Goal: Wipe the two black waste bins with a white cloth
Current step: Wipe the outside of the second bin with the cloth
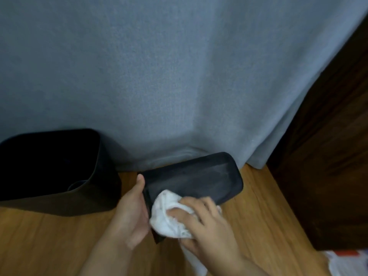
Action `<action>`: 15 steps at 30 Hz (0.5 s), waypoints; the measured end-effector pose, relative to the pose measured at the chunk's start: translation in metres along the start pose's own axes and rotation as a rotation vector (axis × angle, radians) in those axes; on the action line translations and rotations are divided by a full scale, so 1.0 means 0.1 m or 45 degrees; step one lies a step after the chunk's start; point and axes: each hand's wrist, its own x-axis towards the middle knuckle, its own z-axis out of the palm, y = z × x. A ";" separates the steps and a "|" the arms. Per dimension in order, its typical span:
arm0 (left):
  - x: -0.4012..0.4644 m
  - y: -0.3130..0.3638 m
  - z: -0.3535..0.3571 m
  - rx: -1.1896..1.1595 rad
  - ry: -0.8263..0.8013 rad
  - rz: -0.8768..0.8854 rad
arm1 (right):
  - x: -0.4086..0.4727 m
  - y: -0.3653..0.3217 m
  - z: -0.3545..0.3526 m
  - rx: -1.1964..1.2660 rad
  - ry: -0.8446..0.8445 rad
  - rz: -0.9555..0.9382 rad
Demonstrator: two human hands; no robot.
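Wood floor (59,246): right hand (207,226) presses cloth (169,214) on tilted bin (195,180).

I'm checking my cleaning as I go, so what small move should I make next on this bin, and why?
Probably sweep the white cloth toward the far right end of the tipped bin. Your right hand presses it at the near corner, while your left hand grips the bin's edge. A pale haze shows on the dark face farther right, apparently not yet wiped.
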 end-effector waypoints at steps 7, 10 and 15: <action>0.08 0.02 -0.16 0.029 0.040 0.062 | -0.14 0.48 -0.10 0.062 0.231 0.719; 0.03 -0.09 -0.18 -0.031 0.006 0.095 | -0.06 0.47 -0.10 0.142 0.229 0.723; -0.02 -0.40 -0.18 0.110 0.145 0.329 | 0.03 0.38 -0.08 0.191 0.258 0.706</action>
